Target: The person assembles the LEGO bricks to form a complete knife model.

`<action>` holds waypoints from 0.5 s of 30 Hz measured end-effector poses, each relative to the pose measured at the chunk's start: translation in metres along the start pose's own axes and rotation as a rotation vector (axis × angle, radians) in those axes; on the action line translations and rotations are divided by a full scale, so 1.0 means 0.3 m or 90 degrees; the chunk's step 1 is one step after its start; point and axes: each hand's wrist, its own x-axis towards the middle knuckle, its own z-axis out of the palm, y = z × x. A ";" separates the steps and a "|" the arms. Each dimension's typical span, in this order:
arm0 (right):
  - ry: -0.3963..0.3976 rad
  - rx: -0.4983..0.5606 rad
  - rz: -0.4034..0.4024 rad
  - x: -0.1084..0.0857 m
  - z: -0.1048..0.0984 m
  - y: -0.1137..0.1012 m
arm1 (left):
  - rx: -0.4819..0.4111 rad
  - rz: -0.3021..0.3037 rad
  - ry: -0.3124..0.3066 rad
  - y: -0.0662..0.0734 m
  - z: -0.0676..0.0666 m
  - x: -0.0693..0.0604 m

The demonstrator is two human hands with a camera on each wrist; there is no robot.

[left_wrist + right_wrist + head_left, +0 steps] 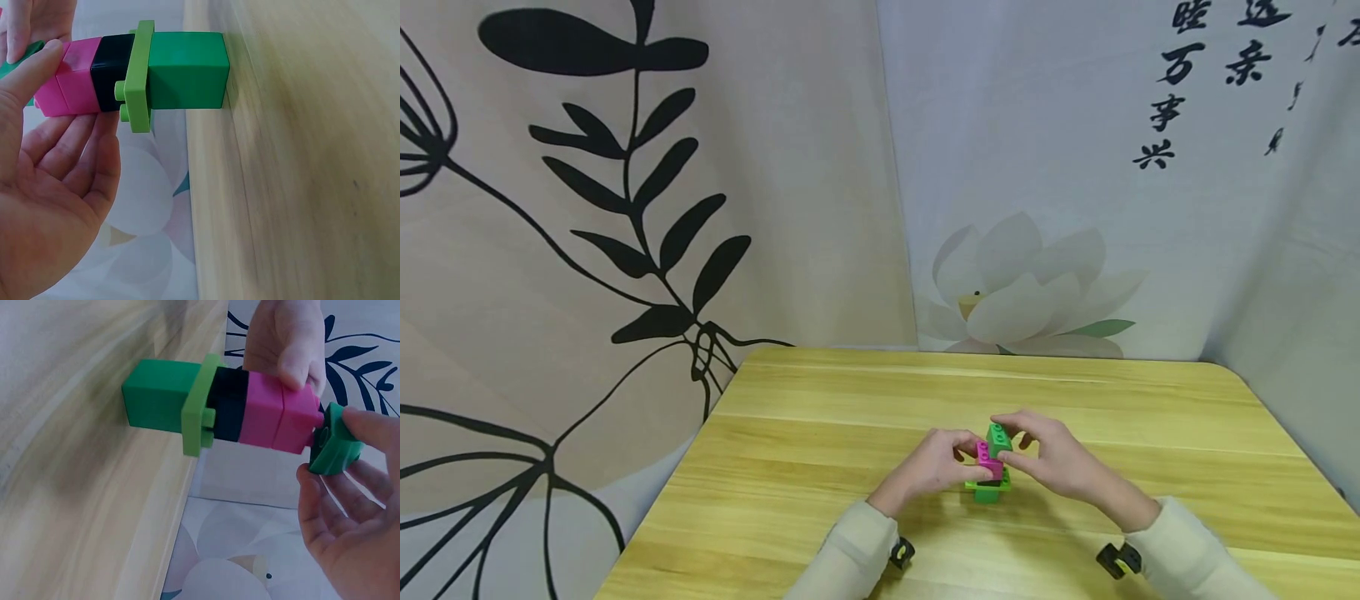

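Note:
A stack of toy building bricks stands on the wooden table. Its lowest part is a green brick, topped by a lime green plate wider than the rest. Above that come a black brick and two pink bricks. My left hand holds the pink bricks between thumb and fingers. Another green brick, with a sloped side, is pinched by my right hand at the top of the stack. In the right wrist view it sits tilted against the upper pink brick's studs.
Light wood table lies beneath and around both hands. Behind it hangs a pale curtain with printed plants, a flower and writing. A black wrist device shows beneath the right sleeve, and another black device beneath the left.

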 end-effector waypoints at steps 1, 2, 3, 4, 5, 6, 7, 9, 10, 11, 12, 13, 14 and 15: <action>0.001 0.002 0.003 0.001 0.004 -0.001 | 0.001 0.001 0.000 -0.001 0.001 0.000; 0.001 0.003 0.005 0.002 0.009 -0.002 | 0.002 0.003 0.000 -0.002 0.001 0.000; 0.004 0.003 0.008 0.003 0.014 -0.003 | 0.002 0.004 0.000 -0.003 0.002 0.000; 0.008 0.004 0.009 0.005 0.018 -0.005 | 0.002 0.004 -0.001 -0.003 0.003 0.000; 0.011 0.004 0.008 0.006 0.022 -0.006 | 0.001 0.004 -0.001 -0.004 0.004 -0.001; 0.015 0.003 0.007 0.007 0.026 -0.007 | -0.001 0.004 -0.002 -0.005 0.005 0.000; 0.019 0.001 0.005 0.008 0.030 -0.007 | -0.002 0.004 -0.002 -0.006 0.006 0.000; 0.027 -0.003 0.000 0.009 0.036 -0.006 | -0.005 0.001 -0.004 -0.007 0.007 -0.001; 0.030 -0.004 -0.002 0.009 0.039 -0.006 | -0.005 0.000 -0.004 -0.008 0.007 0.000; 0.034 -0.007 -0.005 0.009 0.042 -0.005 | -0.008 -0.001 -0.005 -0.009 0.007 -0.001; 0.038 -0.009 -0.009 0.009 0.045 -0.004 | -0.010 -0.001 -0.005 -0.009 0.007 0.000; 0.042 -0.010 -0.013 0.009 0.048 -0.003 | -0.012 -0.002 -0.005 -0.009 0.007 0.000; 0.046 -0.011 -0.017 0.008 0.051 -0.002 | -0.015 -0.003 -0.006 -0.010 0.007 0.000; 0.050 -0.013 -0.023 0.008 0.054 -0.001 | -0.017 -0.004 -0.006 -0.010 0.007 0.000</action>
